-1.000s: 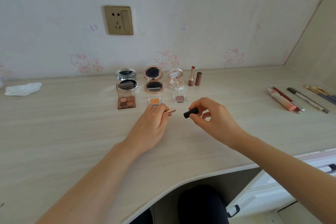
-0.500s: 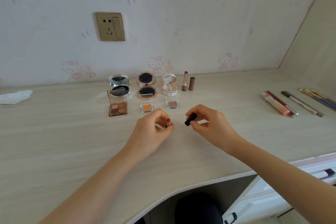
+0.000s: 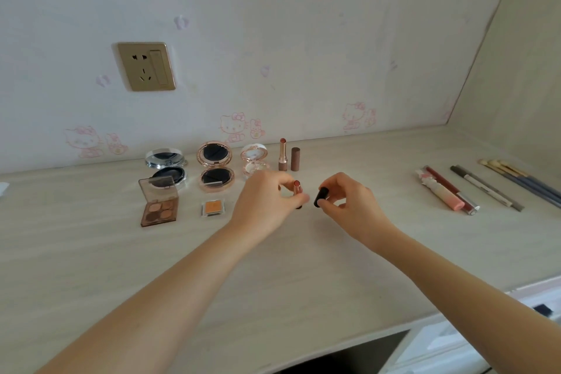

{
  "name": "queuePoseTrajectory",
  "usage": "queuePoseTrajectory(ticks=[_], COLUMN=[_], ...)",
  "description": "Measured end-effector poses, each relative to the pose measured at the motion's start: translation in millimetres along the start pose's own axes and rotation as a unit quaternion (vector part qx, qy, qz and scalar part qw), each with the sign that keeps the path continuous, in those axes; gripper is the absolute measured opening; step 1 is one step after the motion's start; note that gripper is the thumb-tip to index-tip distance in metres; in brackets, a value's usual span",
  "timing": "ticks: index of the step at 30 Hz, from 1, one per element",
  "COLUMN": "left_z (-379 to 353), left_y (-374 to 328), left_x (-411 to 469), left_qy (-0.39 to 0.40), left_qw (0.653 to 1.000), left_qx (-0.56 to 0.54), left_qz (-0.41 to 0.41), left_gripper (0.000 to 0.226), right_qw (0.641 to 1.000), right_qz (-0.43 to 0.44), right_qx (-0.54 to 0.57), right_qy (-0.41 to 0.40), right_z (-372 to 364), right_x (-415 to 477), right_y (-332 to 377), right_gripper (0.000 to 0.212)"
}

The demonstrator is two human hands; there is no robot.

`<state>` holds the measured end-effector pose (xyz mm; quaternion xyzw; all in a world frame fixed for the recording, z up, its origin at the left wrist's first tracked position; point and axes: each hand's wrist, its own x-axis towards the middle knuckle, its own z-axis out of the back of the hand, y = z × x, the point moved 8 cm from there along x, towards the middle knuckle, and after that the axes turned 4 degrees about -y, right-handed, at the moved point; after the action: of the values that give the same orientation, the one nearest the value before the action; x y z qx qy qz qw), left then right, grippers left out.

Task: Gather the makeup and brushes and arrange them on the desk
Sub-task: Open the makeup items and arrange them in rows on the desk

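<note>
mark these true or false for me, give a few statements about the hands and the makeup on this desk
1. The left hand holds an uncapped lipstick. True.
2. The right hand holds a brush. False: it pinches a black cap.
3. The eyeshadow palette is closed. False: its clear lid stands open.
4. A second lipstick stands upright near the wall, its brown cap beside it. True.

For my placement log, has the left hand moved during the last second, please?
Yes: the left hand went right and toward the wall, now beside the orange pan.
</note>
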<state>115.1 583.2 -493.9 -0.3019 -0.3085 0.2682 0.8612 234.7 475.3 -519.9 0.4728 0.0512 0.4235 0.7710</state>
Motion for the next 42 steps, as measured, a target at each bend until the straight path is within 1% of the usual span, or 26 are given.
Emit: queuePoseTrajectory(ticks=[4, 8, 14, 17, 20, 25, 28, 30, 35, 42], left_z=[-6, -18, -30, -36, -39, -41, -43, -45, -45, -49], left_y=[5, 12, 21, 30, 36, 43, 47, 49, 56, 58], left_x=[34, 57, 76, 81, 83, 85, 84, 83, 86, 98], left_qy=[-0.035, -0.022, -0.007, 0.007, 0.001, -0.005, 0.001, 0.002, 0.003, 0.007], left_qw=[0.997, 0.989, 0.977, 0.976, 0.976, 0.976, 0.978, 0.976, 0.978, 0.975], left_qx=[0.070, 0.143, 0.210, 0.210, 0.214, 0.214, 0.206, 0.215, 0.206, 0.216], left_qz=[0.010, 0.021, 0.038, 0.050, 0.048, 0.040, 0.038, 0.031, 0.037, 0.044], left_gripper=[0.016, 0.024, 0.023, 0.023, 0.023, 0.024, 0.024, 0.020, 0.012, 0.012], right_qw=[1.000, 0.999, 0.998, 0.997, 0.996, 0.997, 0.997, 0.996, 0.996, 0.991], right_qz=[0.000, 0.009, 0.008, 0.001, -0.003, -0.002, -0.001, -0.004, -0.006, 0.000], right_qx=[-0.014, -0.039, -0.061, -0.071, -0.090, -0.081, -0.080, -0.084, -0.086, -0.130], right_qy=[-0.012, -0.008, 0.001, 0.006, 0.008, 0.008, 0.002, -0.007, -0.002, -0.011], right_z=[1, -6, -22, -29, -34, -41, -42, -42, -46, -52], right_x=[22, 43, 69, 76, 79, 84, 85, 84, 84, 94], right_y=[-9, -16, -26, -32, -38, -41, -41, -43, -44, -36], right_gripper=[0.014, 0.018, 0.010, 0.010, 0.012, 0.014, 0.022, 0.024, 0.016, 0.016])
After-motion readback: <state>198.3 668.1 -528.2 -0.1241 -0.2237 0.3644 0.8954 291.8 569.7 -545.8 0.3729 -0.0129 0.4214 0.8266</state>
